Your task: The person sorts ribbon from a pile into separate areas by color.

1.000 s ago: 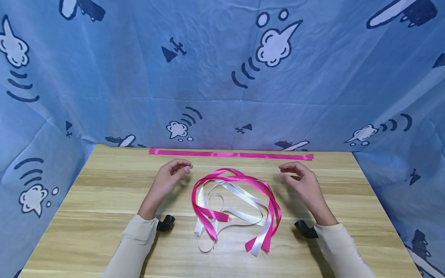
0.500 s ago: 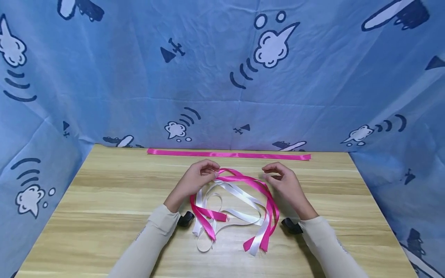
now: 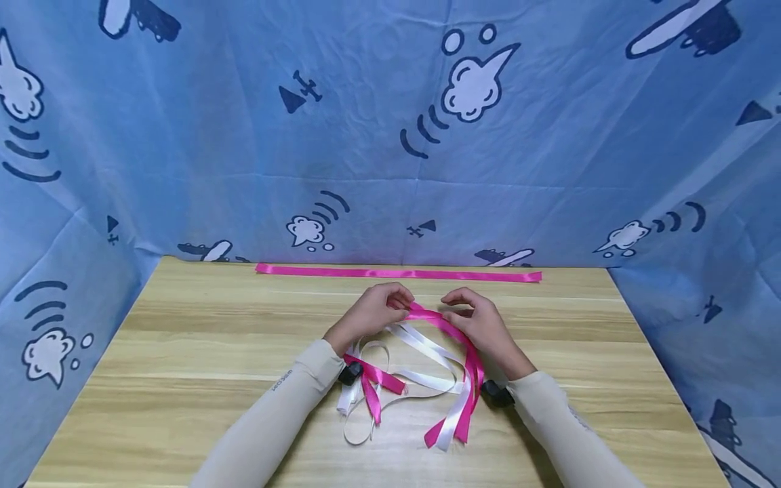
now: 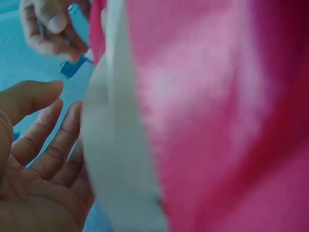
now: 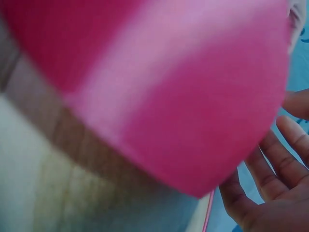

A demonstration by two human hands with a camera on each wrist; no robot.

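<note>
Pink satin ribbons (image 3: pixel 454 331) and white ribbons (image 3: pixel 427 344) lie in a loose, looped pile on the table. Over the pile's upper left reaches my left hand (image 3: pixel 373 313), its fingertips right at the pink ribbon and part of the loop hidden beneath it. On the opposite side my right hand (image 3: pixel 482 329) has its thumb at the outer edge of the pink loop. Blurred pink ribbon (image 4: pixel 203 106) fills much of the left wrist view, beside my left hand with thumb and fingers apart. Similar pink ribbon (image 5: pixel 193 111) covers much of the right wrist view, where my right fingers (image 5: pixel 285 159) are spread.
One straight pink ribbon (image 3: pixel 396 274) lies flat along the back edge of the wooden table (image 3: pixel 183 352). Blue patterned cloth (image 3: pixel 366 135) hangs behind and at both sides. A thin cream loop (image 3: pixel 358 430) sticks out at the pile's front.
Both hands have moved inward toward each other. The left has come right, from beside the pile to over its upper edge; the right has come left to the pink loop.
</note>
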